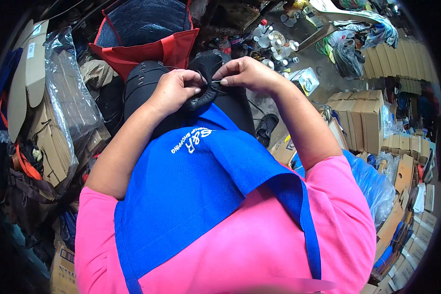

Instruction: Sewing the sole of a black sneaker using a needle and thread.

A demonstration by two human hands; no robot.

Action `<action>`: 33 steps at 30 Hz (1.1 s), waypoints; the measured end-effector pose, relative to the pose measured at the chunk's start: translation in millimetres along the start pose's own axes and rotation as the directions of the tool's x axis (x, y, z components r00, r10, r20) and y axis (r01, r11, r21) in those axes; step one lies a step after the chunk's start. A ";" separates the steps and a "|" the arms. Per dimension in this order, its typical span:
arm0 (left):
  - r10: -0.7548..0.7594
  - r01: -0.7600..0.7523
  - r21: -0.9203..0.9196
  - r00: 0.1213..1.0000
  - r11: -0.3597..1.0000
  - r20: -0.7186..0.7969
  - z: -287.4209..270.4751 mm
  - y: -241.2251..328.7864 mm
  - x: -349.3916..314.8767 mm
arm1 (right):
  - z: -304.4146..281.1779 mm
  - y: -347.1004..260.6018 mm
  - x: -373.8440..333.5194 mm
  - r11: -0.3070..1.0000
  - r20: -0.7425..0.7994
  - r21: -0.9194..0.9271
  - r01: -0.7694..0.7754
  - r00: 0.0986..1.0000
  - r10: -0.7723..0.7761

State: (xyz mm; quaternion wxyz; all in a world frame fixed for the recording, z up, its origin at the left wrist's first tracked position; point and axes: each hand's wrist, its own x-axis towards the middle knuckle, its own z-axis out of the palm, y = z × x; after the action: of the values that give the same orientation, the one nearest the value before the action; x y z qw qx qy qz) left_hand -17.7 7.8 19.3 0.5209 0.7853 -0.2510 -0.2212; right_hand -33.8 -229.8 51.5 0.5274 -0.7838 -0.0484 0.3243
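Head view shows us a black, rounded, shoe-like piece (pixel 199 102) on our dark-trousered lap (pixel 237 110). Our bare left hand (pixel 174 89) pinches it; our right hand (pixel 246 74) pinches closed beside it, on what we cannot tell.

Shoe (pixel 195 103): solid black. Trousers (pixel 237 110): black. Apron (pixel 176 196): bright blue, bears white lettering (pixel 193 141). Shirt (pixel 240 240): plain pink. Bag (pixel 169 48): red outside, shows dark silvery lining (pixel 144 24). Strap (pixel 27 164): orange. Cardboard (pixel 404 59): tan, dark lines run between pieces. Plastic sheet (pixel 370 183): translucent pale blue. Bottles (pixel 276 42): clear and white, one wears a red cap (pixel 263 22). Floor (pixel 323 63): grey.
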 end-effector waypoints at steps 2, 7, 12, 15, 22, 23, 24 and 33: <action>0.052 -0.048 0.101 0.998 0.994 -0.040 -1.4 -0.6 -0.8 | -4.7 1.0 -3.8 0.998 0.034 -0.057 0.010 0.999 -0.008; -0.216 0.220 -0.156 0.975 0.963 0.046 1.0 1.1 1.7 | -2.5 -3.1 -5.7 0.997 0.028 -0.057 -0.054 0.998 0.056; -0.043 0.042 -0.052 0.999 0.998 -0.030 -0.7 -6.2 3.0 | -5.1 -5.0 -5.4 0.997 0.046 -0.079 -0.020 0.999 0.023; 0.072 -0.065 0.070 0.992 0.995 -0.100 -0.9 -8.3 0.4 | -1.6 -14.4 -12.2 0.978 0.033 -0.207 0.015 0.999 -0.008; -0.041 0.037 -0.040 0.992 0.999 -0.117 4.0 -8.6 -2.0 | 12.2 -8.4 -17.6 1.000 -0.089 -0.022 -0.012 0.996 0.010; -0.040 0.036 -0.040 0.992 0.999 -0.117 5.6 -9.6 -0.3 | 12.8 -10.1 -18.1 1.000 -0.090 -0.023 -0.013 0.996 0.011; -0.097 0.088 -0.126 0.993 0.988 -0.067 7.3 -10.8 1.6 | 13.5 -13.0 -18.4 0.998 -0.109 -0.030 -0.051 0.993 0.047; -0.133 0.138 -0.250 0.990 0.958 0.036 13.1 -13.2 14.6 | 11.0 -9.7 7.4 0.997 -0.131 -0.078 -0.003 0.991 -0.007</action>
State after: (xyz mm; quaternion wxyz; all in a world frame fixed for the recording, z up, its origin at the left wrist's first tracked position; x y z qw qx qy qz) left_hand -12.1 -6.2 1.1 0.5975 0.7261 -0.1716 -0.2939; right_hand -31.6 -213.7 53.9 0.4990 -0.8232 -0.0272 0.2695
